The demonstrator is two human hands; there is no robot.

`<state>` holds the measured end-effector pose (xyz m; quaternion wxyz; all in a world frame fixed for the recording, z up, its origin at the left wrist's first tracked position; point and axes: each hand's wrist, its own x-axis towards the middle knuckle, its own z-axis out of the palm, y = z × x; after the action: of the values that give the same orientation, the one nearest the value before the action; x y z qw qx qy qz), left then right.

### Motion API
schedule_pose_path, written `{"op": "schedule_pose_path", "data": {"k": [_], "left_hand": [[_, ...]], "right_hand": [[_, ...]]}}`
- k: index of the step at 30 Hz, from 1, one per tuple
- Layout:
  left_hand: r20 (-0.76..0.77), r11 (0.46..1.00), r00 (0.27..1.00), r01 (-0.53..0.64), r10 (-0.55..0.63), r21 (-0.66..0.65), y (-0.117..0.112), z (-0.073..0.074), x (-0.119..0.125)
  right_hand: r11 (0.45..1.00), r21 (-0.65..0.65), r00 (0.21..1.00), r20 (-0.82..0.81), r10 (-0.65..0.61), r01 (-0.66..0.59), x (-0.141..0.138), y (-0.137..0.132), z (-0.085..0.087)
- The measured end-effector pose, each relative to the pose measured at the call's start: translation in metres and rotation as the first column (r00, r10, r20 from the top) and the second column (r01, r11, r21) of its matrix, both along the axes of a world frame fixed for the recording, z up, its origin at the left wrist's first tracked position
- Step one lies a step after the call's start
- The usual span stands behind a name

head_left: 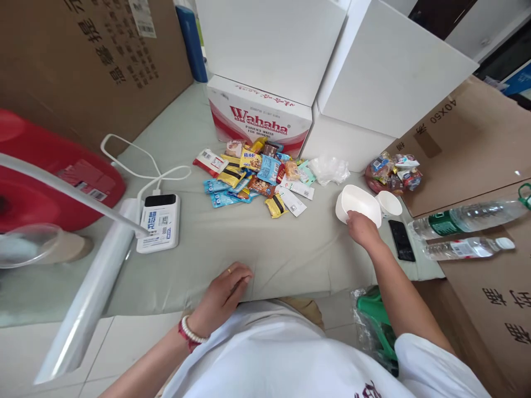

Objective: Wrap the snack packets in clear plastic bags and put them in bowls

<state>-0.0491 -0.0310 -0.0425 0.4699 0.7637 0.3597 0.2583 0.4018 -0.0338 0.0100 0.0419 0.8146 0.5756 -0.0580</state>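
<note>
My right hand (362, 229) grips the near rim of a white bowl (357, 203), which is tilted on its side on the grey-green cloth (232, 243). A second, smaller white bowl (389, 203) stands just right of it. My left hand (226, 290) rests on the cloth near its front edge, fingers curled loosely down with nothing in them. A pile of several wrapped snacks (255, 177) lies in the middle of the cloth, beyond both hands. A crumpled clear plastic bag (329, 168) lies behind the bowls.
A Wahaha carton (257, 119) and white boxes (381, 83) stand behind. A bag of snacks (394, 172), black phone (401, 240) and two lying water bottles (464, 218) are at right. A power bank (161, 221) with cable, film roll (89, 298) and red object (37, 166) are at left.
</note>
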Motion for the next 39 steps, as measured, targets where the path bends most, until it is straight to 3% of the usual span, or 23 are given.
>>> {"op": "schedule_pose_path", "data": {"k": [3, 6, 9, 12, 14, 18, 21, 24, 25, 27, 29, 31, 33, 36, 39], "left_hand": [[-0.026, 0.969, 0.985, -0.164, 0.172, 0.187, -0.004, -0.013, -0.022], [-0.011, 0.91, 0.955, -0.28, 0.298, 0.306, -0.008, -0.025, -0.032], [0.024, 0.876, 0.947, -0.307, 0.322, 0.371, -0.011, -0.032, -0.033], [0.049, 0.857, 0.942, -0.322, 0.332, 0.402, -0.013, -0.036, -0.03], [0.058, 0.856, 0.945, -0.316, 0.321, 0.409, -0.014, -0.037, -0.029], [0.055, 0.887, 0.95, -0.308, 0.309, 0.344, -0.015, -0.035, -0.035], [0.068, 0.914, 0.936, -0.353, 0.346, 0.201, -0.015, -0.027, -0.037], [0.119, 0.935, 0.929, -0.354, 0.35, 0.02, -0.012, -0.013, -0.025], [0.146, 0.942, 0.931, -0.332, 0.335, -0.045, -0.009, -0.008, -0.017], [0.203, 0.944, 0.93, -0.271, 0.308, -0.189, 0.001, 0.002, 0.006], [0.223, 0.903, 0.904, -0.285, 0.365, -0.323, 0.014, 0.009, 0.033], [0.235, 0.876, 0.902, -0.242, 0.361, -0.416, 0.027, 0.011, 0.06], [0.224, 0.879, 0.939, -0.137, 0.263, -0.457, 0.036, 0.008, 0.08], [0.218, 0.838, 0.959, -0.037, 0.183, -0.544, 0.041, -0.003, 0.093], [0.267, 0.719, 0.934, 0.015, 0.239, -0.695, 0.04, -0.014, 0.091]], "right_hand": [[0.998, -0.062, 1.0, 0.022, -0.007, 0.008, 0.007, 0.032, -0.009], [0.999, -0.04, 1.0, -0.018, 0.025, -0.026, 0.018, 0.06, 0.0], [0.989, 0.147, 0.998, -0.06, 0.031, -0.022, 0.022, 0.094, 0.013], [0.95, 0.3, 0.996, -0.045, -0.083, 0.092, 0.01, 0.134, 0.011], [0.951, 0.275, 0.989, -0.015, -0.146, 0.144, -0.001, 0.159, 0.004], [0.969, 0.213, 0.992, -0.012, -0.124, 0.123, -0.02, 0.187, 0.001], [0.96, 0.266, 0.996, -0.019, -0.087, 0.089, -0.036, 0.171, 0.013], [0.926, 0.376, 0.985, -0.144, 0.09, -0.03, -0.063, 0.121, 0.023], [0.921, 0.381, 0.949, -0.251, 0.192, -0.085, -0.075, 0.1, 0.023], [0.93, 0.325, 0.8, -0.504, 0.325, -0.173, -0.101, 0.061, 0.019], [0.931, 0.289, 0.677, -0.642, 0.36, -0.222, -0.125, 0.03, 0.01], [0.928, 0.304, 0.663, -0.653, 0.367, -0.215, -0.145, 0.011, 0.001], [0.923, 0.33, 0.672, -0.64, 0.372, -0.197, -0.158, 0.001, -0.007], [0.916, 0.374, 0.623, -0.684, 0.379, -0.148, -0.166, -0.007, -0.015], [0.909, 0.416, 0.564, -0.744, 0.358, -0.027, -0.165, -0.013, -0.021]]}}
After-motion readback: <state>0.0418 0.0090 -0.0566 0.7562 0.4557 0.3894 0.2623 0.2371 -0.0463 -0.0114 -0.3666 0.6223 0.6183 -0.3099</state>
